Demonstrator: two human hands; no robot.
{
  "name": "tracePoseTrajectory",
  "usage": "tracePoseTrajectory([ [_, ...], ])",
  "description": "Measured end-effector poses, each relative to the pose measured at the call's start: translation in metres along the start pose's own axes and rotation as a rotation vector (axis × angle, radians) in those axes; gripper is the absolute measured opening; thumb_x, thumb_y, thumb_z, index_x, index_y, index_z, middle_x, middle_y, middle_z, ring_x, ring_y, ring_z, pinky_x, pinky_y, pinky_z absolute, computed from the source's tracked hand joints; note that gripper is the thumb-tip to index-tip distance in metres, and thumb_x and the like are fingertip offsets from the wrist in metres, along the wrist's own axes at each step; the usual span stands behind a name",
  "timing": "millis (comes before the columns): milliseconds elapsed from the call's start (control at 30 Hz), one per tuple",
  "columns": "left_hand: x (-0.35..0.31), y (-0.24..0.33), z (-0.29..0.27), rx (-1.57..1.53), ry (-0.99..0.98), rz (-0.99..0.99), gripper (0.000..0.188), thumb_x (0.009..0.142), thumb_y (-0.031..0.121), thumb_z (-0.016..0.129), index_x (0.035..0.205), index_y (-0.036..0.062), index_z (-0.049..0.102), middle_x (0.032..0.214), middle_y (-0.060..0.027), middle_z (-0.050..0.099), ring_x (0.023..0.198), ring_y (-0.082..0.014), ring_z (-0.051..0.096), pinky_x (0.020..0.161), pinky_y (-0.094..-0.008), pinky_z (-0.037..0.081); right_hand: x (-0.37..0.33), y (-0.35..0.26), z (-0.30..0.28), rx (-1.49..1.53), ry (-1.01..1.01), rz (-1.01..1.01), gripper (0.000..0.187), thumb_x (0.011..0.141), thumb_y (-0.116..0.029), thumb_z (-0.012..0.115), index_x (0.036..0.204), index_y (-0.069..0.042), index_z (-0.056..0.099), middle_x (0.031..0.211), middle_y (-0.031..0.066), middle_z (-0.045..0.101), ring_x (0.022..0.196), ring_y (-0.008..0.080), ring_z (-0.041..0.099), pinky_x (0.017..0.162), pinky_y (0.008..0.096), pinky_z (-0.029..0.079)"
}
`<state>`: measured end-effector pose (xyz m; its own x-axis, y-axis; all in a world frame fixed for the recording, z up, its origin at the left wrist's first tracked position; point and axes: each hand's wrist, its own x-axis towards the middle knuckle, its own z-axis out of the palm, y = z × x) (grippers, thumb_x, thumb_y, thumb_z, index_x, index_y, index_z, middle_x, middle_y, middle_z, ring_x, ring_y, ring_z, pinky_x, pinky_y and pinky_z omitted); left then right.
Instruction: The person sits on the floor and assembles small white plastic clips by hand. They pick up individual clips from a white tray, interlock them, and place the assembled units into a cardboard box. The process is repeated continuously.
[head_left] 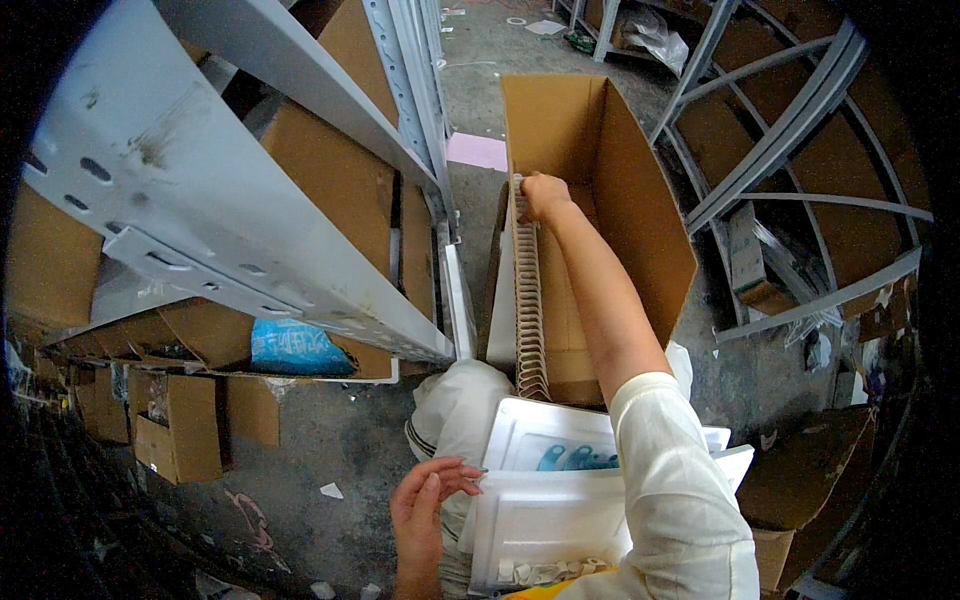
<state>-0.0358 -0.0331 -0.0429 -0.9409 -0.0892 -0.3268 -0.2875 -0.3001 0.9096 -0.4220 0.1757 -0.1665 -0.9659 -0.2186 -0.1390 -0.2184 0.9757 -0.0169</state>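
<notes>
My right hand (545,197) reaches into a tall open cardboard box (640,190), fingers curled at the far end of a long row of thin white pieces (528,300). The row runs along the box's left side. What those fingers hold, if anything, is hidden. Low in the view, my left hand (428,505) is open and holds nothing, its fingers stretched toward the edge of a white tray (560,500) on my lap. Small white pieces (550,572) lie in that tray. Behind it, a second white tray (520,425) contains teal pieces with holes (575,457). My right sleeve covers part of both trays.
A grey metal shelf (250,220) with cardboard boxes stands close on the left, a blue bag (300,347) on it. More metal racks (790,150) stand on the right. A pink sheet (478,152) and paper scraps (332,490) lie on the concrete floor.
</notes>
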Motion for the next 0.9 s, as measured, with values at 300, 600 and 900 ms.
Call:
tracePoseTrajectory([
  [300,0.002,-0.002,-0.001,0.007,0.002,0.009,0.027,0.085,0.013,0.038,0.097,-0.0063,0.051,0.086,-0.0186,0.059,0.073,-0.021,0.057,0.069,-0.0333,0.046,0.0,0.004,-0.001,0.129,-0.037,0.051,0.031,0.064,-0.014,0.063,0.093,-0.006,0.057,0.105,0.0122,0.051,0.096,0.026,0.052,0.075,0.0359,0.047],
  [600,0.001,-0.001,-0.001,0.004,0.013,-0.004,0.026,0.086,0.014,0.038,0.097,-0.0059,0.051,0.085,-0.0179,0.059,0.075,-0.0219,0.057,0.068,-0.0333,0.046,0.003,0.01,0.004,0.158,-0.002,0.067,0.05,0.053,-0.03,0.074,0.096,-0.01,0.06,0.102,0.0097,0.055,0.097,0.0242,0.052,0.08,0.0338,0.042],
  [900,0.003,-0.002,-0.002,0.028,0.031,-0.038,0.027,0.086,0.015,0.038,0.097,-0.0059,0.051,0.086,-0.0178,0.059,0.071,-0.0192,0.055,0.068,-0.0316,0.045,0.011,0.018,0.018,0.253,-0.007,0.135,0.052,0.05,-0.025,0.075,0.097,-0.012,0.06,0.103,0.0096,0.056,0.097,0.0238,0.052,0.081,0.0336,0.043],
])
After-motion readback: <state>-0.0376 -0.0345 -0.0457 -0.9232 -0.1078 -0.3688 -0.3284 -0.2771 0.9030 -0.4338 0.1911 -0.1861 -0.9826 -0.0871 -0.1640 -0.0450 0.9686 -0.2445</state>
